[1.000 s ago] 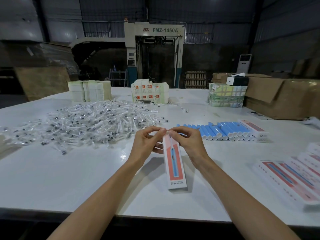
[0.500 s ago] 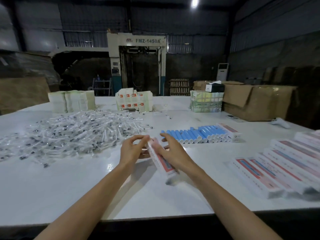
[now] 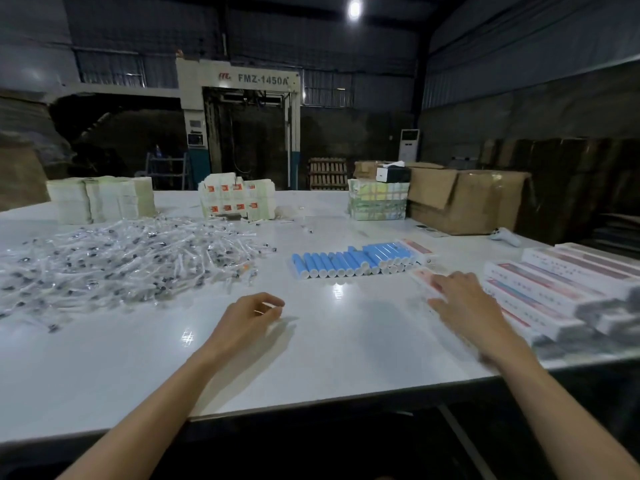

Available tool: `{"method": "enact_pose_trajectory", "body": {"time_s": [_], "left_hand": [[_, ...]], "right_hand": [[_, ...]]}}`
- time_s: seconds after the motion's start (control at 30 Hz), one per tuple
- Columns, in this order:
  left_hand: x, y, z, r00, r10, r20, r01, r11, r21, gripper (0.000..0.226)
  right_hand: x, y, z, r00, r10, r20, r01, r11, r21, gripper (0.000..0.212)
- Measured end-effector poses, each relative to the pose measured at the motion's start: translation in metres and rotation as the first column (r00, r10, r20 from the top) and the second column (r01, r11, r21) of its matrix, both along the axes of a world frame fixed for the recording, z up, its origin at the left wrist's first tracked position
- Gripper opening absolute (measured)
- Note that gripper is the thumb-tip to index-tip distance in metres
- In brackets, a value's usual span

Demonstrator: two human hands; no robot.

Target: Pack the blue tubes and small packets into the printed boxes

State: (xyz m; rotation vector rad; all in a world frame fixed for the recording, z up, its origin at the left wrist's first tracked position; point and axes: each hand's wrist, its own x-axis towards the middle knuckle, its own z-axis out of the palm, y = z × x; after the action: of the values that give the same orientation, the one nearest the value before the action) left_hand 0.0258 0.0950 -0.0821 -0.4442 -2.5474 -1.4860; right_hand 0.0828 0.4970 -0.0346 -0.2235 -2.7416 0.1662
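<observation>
A row of blue tubes (image 3: 349,263) lies mid-table on the white table (image 3: 311,358). A wide heap of small clear packets (image 3: 131,261) covers the left. Packed printed boxes (image 3: 554,282), white with red panels, lie in rows at the right. My right hand (image 3: 460,301) rests with fairly straight fingers on one printed box (image 3: 420,274) lying on the table just left of those rows; the hand and box are blurred. My left hand (image 3: 256,313) hovers over the middle of the table, fingers loosely curled, holding nothing. Another printed box (image 3: 417,247) lies behind the tubes.
At the back stand white paper stacks (image 3: 100,199), a pile of flat red-and-white boxes (image 3: 237,199), a wrapped bundle (image 3: 377,202) and a brown carton (image 3: 467,202). A white handheld device (image 3: 505,235) lies at the far right. The table's front edge runs below my forearms.
Both hands held the printed box at the centre. My right hand has carried it right to the rows of boxes, and my left hand has let go and stayed near the middle.
</observation>
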Motion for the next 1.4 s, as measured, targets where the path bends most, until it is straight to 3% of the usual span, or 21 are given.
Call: {"method": "enact_pose_trajectory", "body": {"time_s": [0.13, 0.3, 0.4, 0.5, 0.63, 0.83, 0.97, 1.07, 1.13, 1.3, 1.4], "left_hand": [[0.003, -0.014, 0.0, 0.999, 0.03, -0.041, -0.035, 0.991, -0.13, 0.014], [0.001, -0.018, -0.007, 0.998, 0.01, -0.061, -0.021, 0.981, -0.19, 0.017], [0.001, -0.017, -0.007, 0.998, 0.012, -0.064, -0.024, 0.981, -0.191, 0.018], [0.003, -0.015, -0.005, 0.997, 0.017, -0.075, -0.031, 0.982, -0.185, 0.018], [0.01, -0.014, 0.003, 0.997, 0.024, -0.08, -0.038, 0.983, -0.177, 0.018], [0.02, -0.037, 0.014, 0.992, 0.103, -0.076, -0.117, 0.969, -0.216, 0.017], [0.025, -0.076, 0.02, 0.958, 0.256, -0.132, -0.284, 0.913, -0.292, 0.016], [0.028, -0.124, 0.026, 0.9, 0.375, -0.222, -0.434, 0.818, -0.378, 0.015], [0.029, -0.167, 0.033, 0.839, 0.457, -0.294, -0.543, 0.706, -0.454, 0.02], [0.04, -0.285, 0.059, 0.63, 0.648, -0.428, -0.706, 0.248, -0.663, 0.041], [0.05, -0.347, 0.069, 0.527, 0.705, -0.476, -0.712, 0.06, -0.699, 0.047]], "right_hand": [[0.005, 0.03, -0.008, 0.986, -0.166, 0.025, 0.157, 0.963, 0.22, 0.042], [0.006, 0.034, -0.025, 0.977, -0.211, 0.042, 0.173, 0.886, 0.43, 0.041], [0.003, 0.024, -0.02, 0.979, -0.201, -0.043, 0.197, 0.861, 0.469, 0.038], [-0.014, -0.011, -0.007, 0.993, -0.053, -0.106, 0.087, 0.932, 0.351, 0.038], [-0.049, -0.094, 0.006, 0.965, 0.212, -0.157, -0.216, 0.976, -0.007, 0.023], [-0.087, -0.228, 0.006, 0.855, 0.453, -0.253, -0.515, 0.796, -0.317, 0.039], [-0.1, -0.297, -0.021, 0.833, 0.505, -0.224, -0.548, 0.701, -0.455, 0.037], [-0.109, -0.32, -0.04, 0.821, 0.53, -0.212, -0.56, 0.674, -0.483, 0.04], [-0.115, -0.321, -0.046, 0.814, 0.531, -0.233, -0.57, 0.655, -0.496, 0.04], [-0.123, -0.309, -0.053, 0.85, 0.465, -0.249, -0.497, 0.548, -0.673, 0.038], [-0.127, -0.311, -0.055, 0.851, 0.469, -0.239, -0.483, 0.516, -0.707, 0.037]]}}
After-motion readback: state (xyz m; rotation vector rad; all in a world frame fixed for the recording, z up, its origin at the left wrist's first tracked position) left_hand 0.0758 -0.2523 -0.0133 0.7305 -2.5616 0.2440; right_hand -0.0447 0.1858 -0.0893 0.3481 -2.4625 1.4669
